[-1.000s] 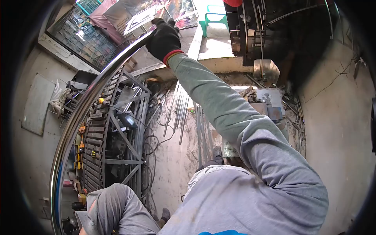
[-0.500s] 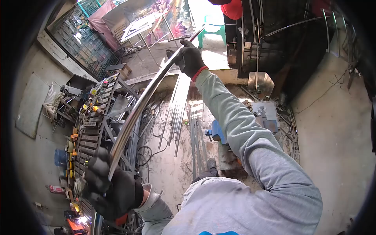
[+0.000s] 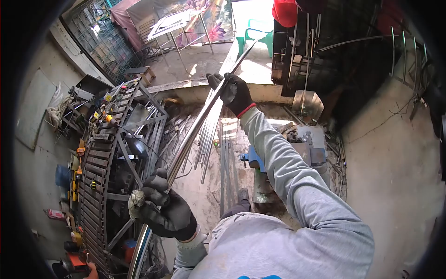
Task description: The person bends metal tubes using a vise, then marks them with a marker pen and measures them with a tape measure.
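A long shiny metal tube [image 3: 197, 128] slants from the lower left up toward the bright doorway. My left hand [image 3: 169, 209], in a black glove, is closed around its lower part. A small crumpled greyish wad [image 3: 136, 199] shows at that hand's fingertips. Farther up, my right hand [image 3: 236, 93] grips the tube between thumb and fingers, in a black glove with a red cuff. Beneath the tube, several more metal tubes [image 3: 207, 144] lie on the floor.
A slatted metal rack [image 3: 95, 200] with tools stands at left. Near a person's hand [image 3: 91, 270] is an orange machine [image 3: 76, 261]. A blue vise [image 3: 254, 159] sits right of centre. Beyond the step are a green chair [image 3: 265, 39] and a metal-legged table [image 3: 172, 23].
My left hand has moved right and slightly up, while my right hand has come lower and slightly right. The tube shifted right with them. A bright glare at the lower left is gone.
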Demonstrator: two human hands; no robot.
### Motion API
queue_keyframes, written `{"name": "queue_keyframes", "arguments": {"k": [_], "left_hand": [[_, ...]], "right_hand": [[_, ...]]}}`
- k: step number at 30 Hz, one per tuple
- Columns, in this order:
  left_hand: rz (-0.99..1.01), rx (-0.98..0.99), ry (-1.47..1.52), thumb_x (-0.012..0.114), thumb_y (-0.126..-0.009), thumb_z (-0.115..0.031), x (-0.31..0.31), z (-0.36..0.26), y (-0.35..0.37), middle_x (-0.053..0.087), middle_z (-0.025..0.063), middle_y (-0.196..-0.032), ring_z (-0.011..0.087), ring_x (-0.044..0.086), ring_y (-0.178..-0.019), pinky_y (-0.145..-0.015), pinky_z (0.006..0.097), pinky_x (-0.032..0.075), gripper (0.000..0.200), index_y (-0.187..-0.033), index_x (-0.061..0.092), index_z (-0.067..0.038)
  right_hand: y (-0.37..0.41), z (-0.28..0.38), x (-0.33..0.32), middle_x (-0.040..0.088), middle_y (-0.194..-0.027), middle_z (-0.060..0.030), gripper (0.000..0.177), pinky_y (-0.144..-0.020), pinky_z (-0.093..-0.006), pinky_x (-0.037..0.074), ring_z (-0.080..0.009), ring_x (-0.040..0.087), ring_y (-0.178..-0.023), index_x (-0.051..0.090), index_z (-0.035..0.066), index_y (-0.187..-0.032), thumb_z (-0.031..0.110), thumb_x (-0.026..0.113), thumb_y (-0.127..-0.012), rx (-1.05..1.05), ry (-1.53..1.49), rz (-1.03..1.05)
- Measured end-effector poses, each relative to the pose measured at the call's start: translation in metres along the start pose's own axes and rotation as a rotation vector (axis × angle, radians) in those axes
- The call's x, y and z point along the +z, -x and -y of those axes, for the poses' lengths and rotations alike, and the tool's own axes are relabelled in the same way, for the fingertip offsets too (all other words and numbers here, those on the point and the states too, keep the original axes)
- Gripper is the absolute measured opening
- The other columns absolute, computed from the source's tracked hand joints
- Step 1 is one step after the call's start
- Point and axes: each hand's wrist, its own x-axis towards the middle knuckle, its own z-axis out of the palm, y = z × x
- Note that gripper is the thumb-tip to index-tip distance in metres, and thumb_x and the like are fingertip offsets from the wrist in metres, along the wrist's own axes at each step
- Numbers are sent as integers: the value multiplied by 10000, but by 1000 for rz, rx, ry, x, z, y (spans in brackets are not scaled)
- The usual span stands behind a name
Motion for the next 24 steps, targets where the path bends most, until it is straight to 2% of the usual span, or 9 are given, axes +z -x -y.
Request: {"name": "queue_keyframes", "arguments": {"k": [3, 6, 8, 11, 15, 17, 18, 21, 24], "left_hand": [[-9, 20, -79, 465, -1093, -322, 9, -2, 4, 677, 98, -992, 337, 650, -1103, -1126, 585, 450, 334, -1164, 636, -44], [15, 25, -147, 440, -1106, -327, 2, -3, 8, 685, 84, -1039, 338, 651, -1135, -1097, 566, 486, 356, -1225, 631, -52], [56, -2, -171, 429, -1109, -313, -2, -3, 13, 680, 126, -1119, 351, 643, -1165, -1101, 536, 491, 361, -1257, 611, -37], [92, -58, -261, 416, -1110, -284, 8, -2, 17, 658, 198, -1230, 373, 624, -1231, -1093, 481, 504, 363, -1263, 590, -4], [81, -304, -673, 593, -1036, -184, -7, 26, 45, 675, 159, -1222, 298, 643, -1196, -1067, 434, 482, 302, -1228, 633, 46], [32, -370, -397, 606, -1026, -159, -8, 64, 53, 688, 126, -1218, 260, 649, -1156, -1039, 414, 487, 321, -1271, 631, 47], [32, -469, -349, 618, -1020, -168, -8, 74, 53, 694, 118, -1221, 254, 657, -1139, -1010, 411, 500, 346, -1292, 623, 46], [228, -491, -647, 637, -996, -150, -29, 107, 58, 691, 107, -1104, 130, 653, -947, -837, 277, 535, 437, -1392, 546, 11], [372, -509, -958, 703, -933, -185, -62, 95, 76, 702, 106, -944, 130, 660, -791, -695, 284, 538, 554, -1406, 519, 37]], "right_hand": [[-16, -2, -11, 554, -1308, -347, 450, -1017, -457, 561, -404, 638, -1174, 398, -170, -1351, 111, 501, -1014, -65, 126, -142], [-57, 24, -66, 572, -1274, -333, 441, -905, -407, 592, -369, 662, -1104, 397, -169, -1355, 91, 500, -1014, -300, 1343, 267], [-27, 15, -20, 589, -1253, -319, 439, -801, -355, 592, -336, 676, -1031, 388, -166, -1373, 72, 491, -1019, 16, 270, 55], [-16, 14, -2, 587, -1253, -321, 402, -841, -341, 604, -314, 674, -977, 401, -162, -1349, 53, 478, -1018, -31, 285, -68], [-27, 22, -28, 473, -1220, -251, 363, -979, -511, 587, -410, 604, -1104, 368, -88, -1284, 154, 507, -1051, -97, 173, -286], [3, -8, -40, 461, -1221, -228, 359, -1020, -556, 559, -416, 589, -1141, 374, -61, -1269, 177, 518, -1043, -9, 312, -348], [45, -39, -15, 525, -1254, -265, 226, -1078, -552, 516, -422, 595, -1194, 474, -31, -1077, 158, 567, -994, -5, 373, -386], [127, -115, -28, 562, -1305, -262, 312, -949, -461, 595, -365, 660, -1162, 471, -4, -1258, 163, 562, -1012, 42, 502, -398], [132, -109, -55, 633, -943, -84, 169, -672, -355, 574, -204, 664, -798, 549, 77, -1112, 220, 568, -1025, -20, 411, -545]]}}
